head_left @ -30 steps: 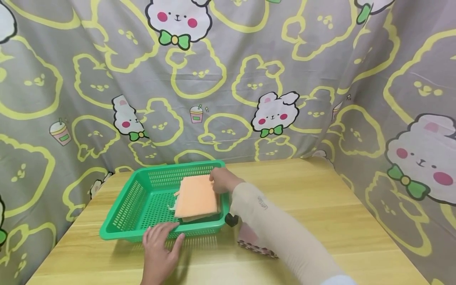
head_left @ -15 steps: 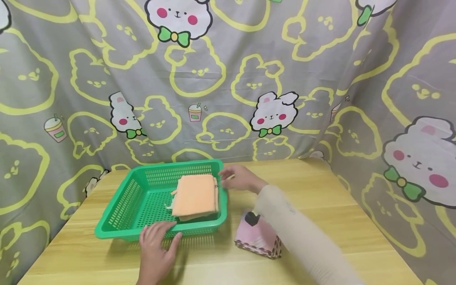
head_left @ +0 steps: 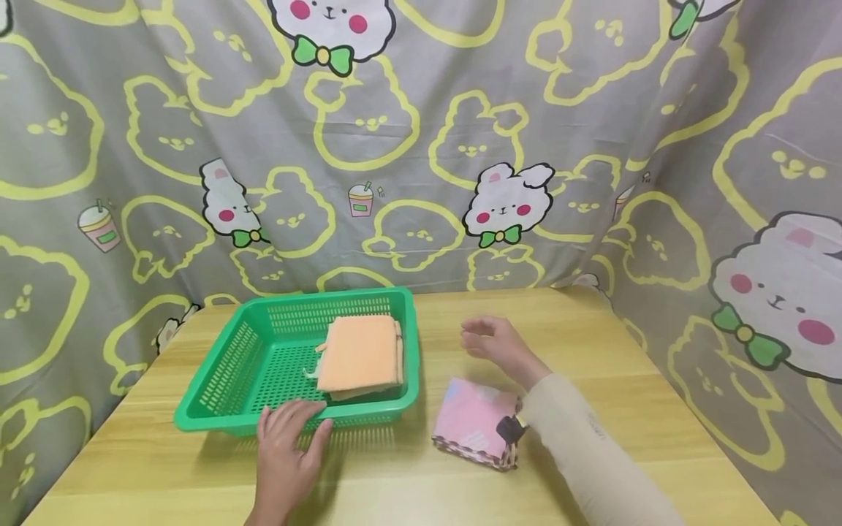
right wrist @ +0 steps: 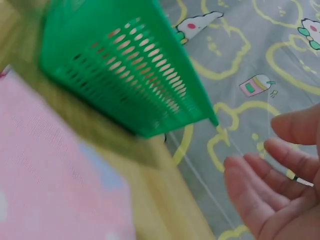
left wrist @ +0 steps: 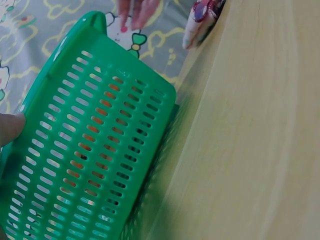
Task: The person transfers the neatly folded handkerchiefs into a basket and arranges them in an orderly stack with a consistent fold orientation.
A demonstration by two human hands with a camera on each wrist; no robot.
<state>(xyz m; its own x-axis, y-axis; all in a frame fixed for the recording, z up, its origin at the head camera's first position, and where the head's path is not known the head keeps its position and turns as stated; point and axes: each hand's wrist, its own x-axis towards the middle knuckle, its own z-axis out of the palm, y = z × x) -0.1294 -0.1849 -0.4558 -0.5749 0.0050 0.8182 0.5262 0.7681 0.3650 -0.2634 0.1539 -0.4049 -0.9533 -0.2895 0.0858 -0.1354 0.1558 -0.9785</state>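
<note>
In the head view a green plastic basket stands on the wooden table. A folded orange towel lies on other folded cloth at the basket's right end; the layers below are mostly hidden. My left hand rests at the front rim, fingers laid over it and thumb apart in front. Holding nothing, my right hand hovers right of the basket with loosely bent fingers. Below it on the table lies a folded pink cloth with a checked edge, which also shows close up in the right wrist view.
A grey curtain with rabbit prints hangs behind and beside the table. A small black piece at my right sleeve overlaps the pink cloth in the head view.
My right hand has left the orange towel at the basket's right end and moved right, away from the rim. The pink cloth is more exposed. My left hand stays at the front rim.
</note>
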